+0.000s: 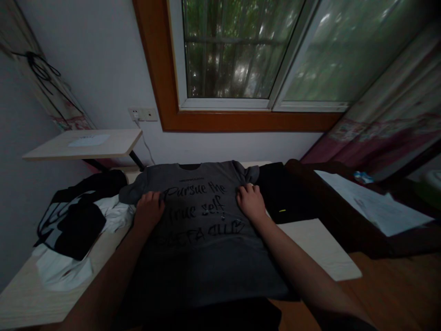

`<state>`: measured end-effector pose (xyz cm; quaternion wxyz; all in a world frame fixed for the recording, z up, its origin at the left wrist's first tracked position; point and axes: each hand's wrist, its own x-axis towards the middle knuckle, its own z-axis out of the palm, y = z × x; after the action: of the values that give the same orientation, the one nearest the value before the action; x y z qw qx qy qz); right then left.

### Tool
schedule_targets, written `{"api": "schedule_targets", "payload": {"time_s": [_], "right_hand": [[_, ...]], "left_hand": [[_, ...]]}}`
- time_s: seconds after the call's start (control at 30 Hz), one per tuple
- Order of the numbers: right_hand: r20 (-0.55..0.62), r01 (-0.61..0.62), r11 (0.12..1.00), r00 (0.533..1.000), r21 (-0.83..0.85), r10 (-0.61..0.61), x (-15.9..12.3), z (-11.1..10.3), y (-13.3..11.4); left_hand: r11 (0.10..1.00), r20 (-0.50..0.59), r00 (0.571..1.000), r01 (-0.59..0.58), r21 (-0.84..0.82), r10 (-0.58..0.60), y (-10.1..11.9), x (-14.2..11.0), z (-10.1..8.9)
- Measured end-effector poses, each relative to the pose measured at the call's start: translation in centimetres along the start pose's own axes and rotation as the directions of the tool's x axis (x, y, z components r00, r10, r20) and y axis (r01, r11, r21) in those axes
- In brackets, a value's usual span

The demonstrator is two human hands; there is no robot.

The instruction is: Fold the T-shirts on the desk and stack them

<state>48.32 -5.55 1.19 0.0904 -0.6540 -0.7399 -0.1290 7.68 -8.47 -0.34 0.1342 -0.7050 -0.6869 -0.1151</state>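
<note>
A dark grey T-shirt (206, 253) lies spread face up on the table, its neckline toward the window and its hem toward me. Black lettering runs across its chest. My left hand (150, 210) is at the shirt's left side, just below the sleeve, with bent fingers closed on the fabric. On the opposite side, my right hand (251, 201) has its fingers curled onto the cloth near the right sleeve. Both thumbs are mostly hidden. The left sleeve lies out flat, while the right one looks a little bunched.
Left of the shirt, black and white clothes (79, 225) are heaped on the light wooden table (24, 294), below a raised shelf (86, 142). Folded black clothing (285, 193) sits at the right. Beyond it, papers (372, 200) rest on a dark brown surface. A window (241, 55) is ahead.
</note>
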Motion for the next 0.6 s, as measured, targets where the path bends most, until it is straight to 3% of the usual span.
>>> {"api": "schedule_targets", "payload": {"time_s": [0.1, 0.27, 0.4, 0.6], "right_hand": [[0.021, -0.033, 0.999, 0.999, -0.024, 0.033, 0.0, -0.1, 0.1], [0.156, -0.133, 0.991, 0.978, -0.034, 0.136, -0.2, 0.0, 0.4], [0.203, -0.136, 0.99, 0.969, -0.045, 0.143, -0.7, -0.2, 0.6], [0.259, -0.118, 0.992, 0.958, -0.047, 0.126, -2.2, -0.9, 1.2]], "left_hand": [[1.0, 0.01, 1.0, -0.012, 0.028, 0.012, 0.0, -0.1, -0.1], [0.998, 0.016, 0.998, -0.056, -0.008, 0.056, -0.9, -0.2, 0.4], [0.989, 0.013, 0.991, -0.134, -0.066, 0.135, -1.5, -0.7, 0.6], [0.98, 0.033, 0.985, -0.162, -0.117, 0.167, -1.4, -2.0, -0.1]]}}
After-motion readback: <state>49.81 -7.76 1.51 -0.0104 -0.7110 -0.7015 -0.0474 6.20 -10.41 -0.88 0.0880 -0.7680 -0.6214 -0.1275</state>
